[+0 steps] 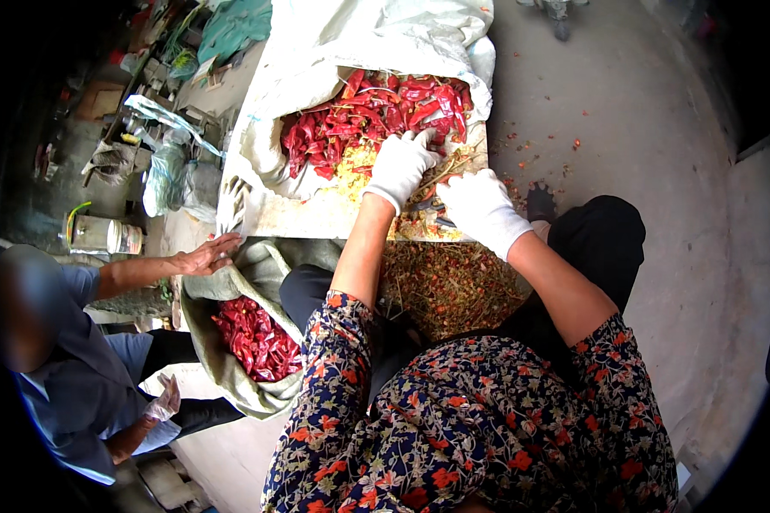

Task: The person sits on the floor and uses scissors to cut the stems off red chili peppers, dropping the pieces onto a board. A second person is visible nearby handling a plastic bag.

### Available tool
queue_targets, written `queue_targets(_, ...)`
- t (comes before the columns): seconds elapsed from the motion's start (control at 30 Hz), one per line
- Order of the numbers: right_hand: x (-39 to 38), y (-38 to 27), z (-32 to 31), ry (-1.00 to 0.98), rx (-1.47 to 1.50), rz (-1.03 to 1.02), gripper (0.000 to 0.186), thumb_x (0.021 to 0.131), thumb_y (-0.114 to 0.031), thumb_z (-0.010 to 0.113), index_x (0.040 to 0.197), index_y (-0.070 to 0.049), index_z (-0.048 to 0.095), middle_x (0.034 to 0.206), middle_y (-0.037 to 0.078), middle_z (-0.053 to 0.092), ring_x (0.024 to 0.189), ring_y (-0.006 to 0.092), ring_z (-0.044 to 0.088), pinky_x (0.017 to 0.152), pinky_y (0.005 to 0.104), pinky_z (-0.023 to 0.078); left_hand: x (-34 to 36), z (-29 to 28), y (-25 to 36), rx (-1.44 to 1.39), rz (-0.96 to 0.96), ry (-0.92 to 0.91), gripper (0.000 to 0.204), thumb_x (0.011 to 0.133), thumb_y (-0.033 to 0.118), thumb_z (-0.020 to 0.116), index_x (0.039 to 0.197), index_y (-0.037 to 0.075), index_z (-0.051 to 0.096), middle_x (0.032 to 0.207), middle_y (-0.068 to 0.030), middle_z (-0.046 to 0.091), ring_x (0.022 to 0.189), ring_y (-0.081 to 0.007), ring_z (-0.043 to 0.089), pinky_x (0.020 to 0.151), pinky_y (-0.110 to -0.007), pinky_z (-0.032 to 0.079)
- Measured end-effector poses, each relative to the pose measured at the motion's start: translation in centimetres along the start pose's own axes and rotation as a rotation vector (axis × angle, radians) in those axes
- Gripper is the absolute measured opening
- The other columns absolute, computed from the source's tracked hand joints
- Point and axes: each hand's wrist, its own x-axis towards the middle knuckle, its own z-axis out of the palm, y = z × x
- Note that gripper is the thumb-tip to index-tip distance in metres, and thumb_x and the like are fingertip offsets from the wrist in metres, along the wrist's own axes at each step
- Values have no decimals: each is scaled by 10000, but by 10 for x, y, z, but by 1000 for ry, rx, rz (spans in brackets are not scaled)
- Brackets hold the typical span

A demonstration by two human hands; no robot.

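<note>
My left hand point(399, 169), in a white glove, is at the near edge of a heap of dried red chili peppers point(342, 128). Its fingers are bent around something too small to make out. Just to its right, my right hand point(485, 209), gloved too, is closed, and whatever its fingers hold is hidden. Between and below the hands lie pale stems point(453, 162) and loose bits. Yellow chili seeds point(353, 167) are spread left of my left hand. The peppers spill from the mouth of a white woven sack point(385, 34) lying on a board point(304, 218).
Below the board, between my legs, is a pile of stems and scraps point(453, 286). An open sack point(198, 342) of red chili pieces point(261, 338) stands at left. A co-worker's bare hand point(207, 256) is beside it; their other hand point(164, 399) wears a thin glove. A bucket point(103, 235) stands farther left.
</note>
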Motion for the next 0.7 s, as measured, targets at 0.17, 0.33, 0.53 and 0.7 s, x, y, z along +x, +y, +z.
queue_targets(0.17, -7, 11, -14, 121, 33, 35, 268, 1014, -222, 528, 1208, -140, 695, 1022, 58, 749, 968, 257, 746, 801, 476, 546, -12, 22, -30, -419, -94, 213, 227, 860, 157, 770, 1085, 130, 762, 1058, -145, 740, 937, -328, 710, 842, -383, 580)
queue_targets(0.33, -12, 18, -25, 185, 93, 155, 357, 986, -267, 582, 1294, -97, 646, 1110, 92, 728, 970, 258, 737, 809, 470, 539, -37, 8, -19, -421, -242, 419, 37, 1017, 44, 627, 1037, 27, 653, 909, -14, 650, 833, -123, 637, 740, -247, 521)
queue_targets(0.53, -9, 9, -17, 492, 379, 261, 589, 962, -408, 657, 1454, -94, 579, 1356, 159, 667, 1172, 309, 692, 955, 473, 532, -68, -15, 31, -1491, -487, 331, 181, 1084, 235, 633, 1095, 56, 612, 982, -14, 683, 835, -113, 641, 796, -271, 541)
queue_targets(0.7, -3, 10, -15, 229, 1275, 43, 413, 986, -281, 702, 1311, -27, 682, 1194, 191, 749, 1123, 294, 729, 970, 364, 552, -89, -30, 63, -1712, -478, 498, 241, 1072, 259, 654, 1153, 38, 606, 994, -44, 723, 841, -132, 677, 808, -287, 561)
